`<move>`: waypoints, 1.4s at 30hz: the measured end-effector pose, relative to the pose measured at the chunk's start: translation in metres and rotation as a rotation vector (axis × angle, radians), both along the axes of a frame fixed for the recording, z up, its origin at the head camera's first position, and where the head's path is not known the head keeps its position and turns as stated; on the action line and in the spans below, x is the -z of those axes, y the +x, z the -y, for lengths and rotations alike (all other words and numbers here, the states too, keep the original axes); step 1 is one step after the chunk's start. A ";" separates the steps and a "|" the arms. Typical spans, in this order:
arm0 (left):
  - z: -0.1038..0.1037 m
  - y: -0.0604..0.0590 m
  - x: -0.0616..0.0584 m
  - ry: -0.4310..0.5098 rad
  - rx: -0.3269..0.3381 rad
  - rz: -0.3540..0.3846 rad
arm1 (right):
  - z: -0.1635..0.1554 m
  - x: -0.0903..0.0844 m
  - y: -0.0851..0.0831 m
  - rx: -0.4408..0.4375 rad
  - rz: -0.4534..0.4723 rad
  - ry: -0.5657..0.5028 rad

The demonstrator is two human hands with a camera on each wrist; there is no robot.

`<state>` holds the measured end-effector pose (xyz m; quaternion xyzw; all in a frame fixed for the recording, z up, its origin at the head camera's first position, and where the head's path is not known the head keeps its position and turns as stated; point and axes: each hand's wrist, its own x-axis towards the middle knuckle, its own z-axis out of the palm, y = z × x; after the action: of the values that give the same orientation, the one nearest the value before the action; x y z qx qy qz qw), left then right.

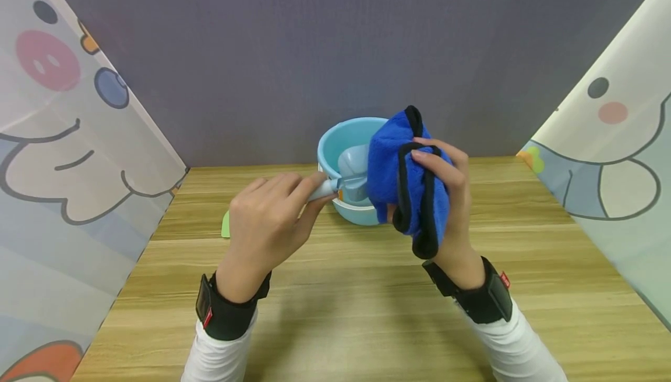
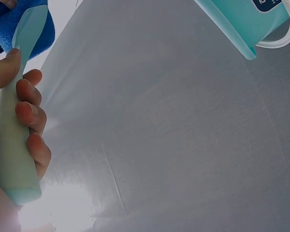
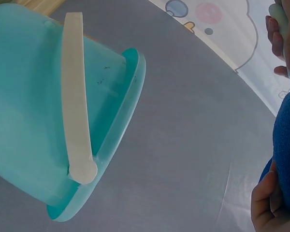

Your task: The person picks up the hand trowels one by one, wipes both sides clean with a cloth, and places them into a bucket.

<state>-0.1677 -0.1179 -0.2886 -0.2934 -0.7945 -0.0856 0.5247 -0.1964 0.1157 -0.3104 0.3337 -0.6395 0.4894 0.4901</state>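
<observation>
My left hand (image 1: 269,216) grips the pale green handle of a tool (image 2: 17,140) whose teal head widens toward a blue cloth (image 1: 390,166). In the left wrist view the fingers curl round that handle. My right hand (image 1: 451,195) holds the cloth, bunched up and edged in black, against the tool's head. Folds of cloth hide the far end of the tool. Behind both hands a light-blue bucket (image 3: 24,96) stands on the table, partly covered by the cloth in the head view. A pale blue rounded thing (image 1: 353,161) shows within its rim.
A white carrying handle (image 3: 76,96) hangs on the bucket. Part of a light green thing (image 1: 225,225) shows beside my left hand on the wooden table (image 1: 335,312). A grey panel (image 1: 293,50) rises behind, with cartoon-printed panels (image 1: 78,137) at both sides.
</observation>
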 end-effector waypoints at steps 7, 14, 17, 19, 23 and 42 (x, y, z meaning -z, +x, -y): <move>0.002 0.000 -0.002 0.004 -0.016 0.006 | -0.005 -0.003 -0.002 0.031 0.011 -0.015; 0.003 -0.001 -0.002 0.025 -0.012 0.002 | -0.010 -0.006 -0.006 0.072 0.009 -0.027; 0.004 -0.001 -0.002 0.043 -0.016 0.000 | -0.011 -0.007 -0.008 0.078 0.016 -0.041; 0.006 -0.002 -0.002 0.067 -0.015 0.010 | -0.012 -0.008 -0.008 0.090 0.024 -0.045; 0.009 -0.002 -0.003 0.104 -0.011 0.048 | -0.016 -0.009 -0.010 0.129 0.042 -0.042; 0.015 -0.006 -0.003 0.050 -0.113 0.387 | -0.020 -0.008 -0.011 0.119 0.092 -0.044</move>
<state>-0.1735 -0.1332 -0.2854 -0.2132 -0.8934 -0.1304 0.3733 -0.2070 0.1360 -0.3026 0.2615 -0.6691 0.4882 0.4956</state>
